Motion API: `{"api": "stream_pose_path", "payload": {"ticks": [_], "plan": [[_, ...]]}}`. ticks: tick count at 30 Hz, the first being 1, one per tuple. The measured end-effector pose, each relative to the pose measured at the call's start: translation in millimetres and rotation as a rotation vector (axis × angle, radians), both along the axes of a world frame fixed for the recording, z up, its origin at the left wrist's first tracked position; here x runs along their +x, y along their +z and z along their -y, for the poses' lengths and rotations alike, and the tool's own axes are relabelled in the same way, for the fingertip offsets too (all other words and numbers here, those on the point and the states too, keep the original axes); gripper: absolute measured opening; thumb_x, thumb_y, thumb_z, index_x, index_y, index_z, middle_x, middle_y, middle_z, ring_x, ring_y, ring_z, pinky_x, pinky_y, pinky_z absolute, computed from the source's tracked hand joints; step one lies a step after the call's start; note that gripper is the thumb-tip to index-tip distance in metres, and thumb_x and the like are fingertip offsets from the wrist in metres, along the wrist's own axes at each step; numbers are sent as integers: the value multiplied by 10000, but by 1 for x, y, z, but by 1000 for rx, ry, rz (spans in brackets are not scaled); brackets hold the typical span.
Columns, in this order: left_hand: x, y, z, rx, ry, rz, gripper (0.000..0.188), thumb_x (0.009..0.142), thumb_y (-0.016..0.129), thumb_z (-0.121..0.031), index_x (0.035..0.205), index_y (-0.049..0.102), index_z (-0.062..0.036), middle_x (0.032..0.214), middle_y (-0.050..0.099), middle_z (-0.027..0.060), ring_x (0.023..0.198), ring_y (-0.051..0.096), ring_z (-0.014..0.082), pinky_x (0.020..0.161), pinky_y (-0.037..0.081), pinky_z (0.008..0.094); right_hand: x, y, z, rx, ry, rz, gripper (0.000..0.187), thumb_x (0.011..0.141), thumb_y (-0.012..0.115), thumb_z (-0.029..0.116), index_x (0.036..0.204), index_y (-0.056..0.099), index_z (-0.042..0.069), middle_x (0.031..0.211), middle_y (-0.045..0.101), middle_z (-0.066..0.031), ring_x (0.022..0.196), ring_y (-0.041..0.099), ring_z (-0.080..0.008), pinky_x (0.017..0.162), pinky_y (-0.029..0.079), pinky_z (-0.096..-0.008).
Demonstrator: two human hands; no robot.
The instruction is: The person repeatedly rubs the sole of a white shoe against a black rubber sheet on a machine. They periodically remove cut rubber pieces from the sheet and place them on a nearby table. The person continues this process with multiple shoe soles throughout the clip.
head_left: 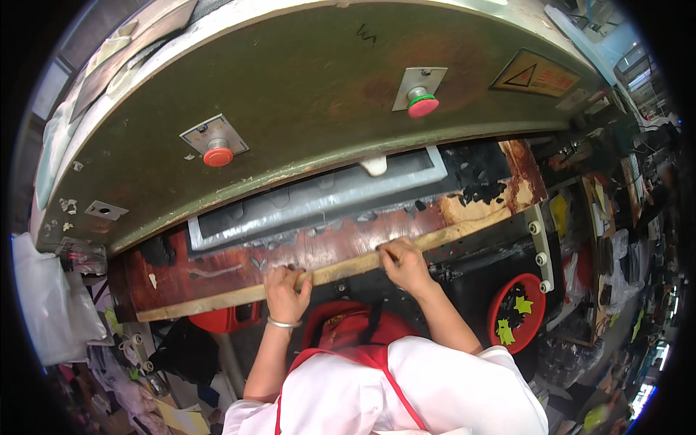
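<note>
My left hand, with a bracelet at the wrist, rests at the pale wooden strip along the front of the reddish-brown board. Its fingers are curled together, and whatever they may hold is hidden. Farther right, my right hand is pinched closed over the same strip, with a small dark bit at its fingertips that I cannot make out. Beyond both hands lies a grey rectangular frame around dark material, partly under the green machine. Small dark scraps are scattered between the frame and my hands.
A green machine front overhangs the board, carrying a red button and a pink-red button. More black scraps lie at the board's right. A red basin with yellow-green star-like pieces stands low at right.
</note>
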State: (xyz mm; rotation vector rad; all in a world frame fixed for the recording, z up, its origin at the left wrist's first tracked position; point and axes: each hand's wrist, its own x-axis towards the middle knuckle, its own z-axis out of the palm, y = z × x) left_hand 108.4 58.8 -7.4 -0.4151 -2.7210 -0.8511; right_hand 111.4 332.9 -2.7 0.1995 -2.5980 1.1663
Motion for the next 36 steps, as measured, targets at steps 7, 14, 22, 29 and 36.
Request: {"api": "stream_pose_path", "payload": {"ticks": [7,14,22,29,36], "plan": [[11,9,-13,-73,-79,209,85,773,726,-133,753,695,-57,710,574,88,686,565,296,651,446,406,-57,27,-44,191,-170,-102,352,690,733,75,1022,643,-1,1031,636,-180,983,575,-374,865,466,-460],[-36,43,-74,127,-92,-77,120,792,698,-64,905,695,-25,795,614,109,728,577,303,679,471,391,-98,43,-34,214,-75,132,1016,531,850,247,1427,400,85,1413,255,-386,1329,229,-551,1097,308,-534],[51,26,-109,48,-242,2,553,804,641,-24,1314,455,83,1347,455,259,1253,450,448,1064,369,510,32,32,-10,-9,-66,-142,821,495,827,148,1248,511,61,1374,311,-327,1277,309,-523,1053,320,-552],[102,-2,-92,-185,-238,88,566,800,660,-152,1323,508,3,1354,476,222,1287,435,405,1069,345,545,83,31,-23,-315,-44,194,887,541,857,135,1314,429,51,1380,388,-209,1266,429,-332,1052,367,-409],[84,48,-109,36,-229,57,466,761,721,-202,1177,594,-34,1106,559,144,993,522,341,872,401,430,80,62,-56,-1306,50,526,930,676,774,-5,1458,274,44,1242,546,-152,1104,554,-195,950,447,-318]]}}
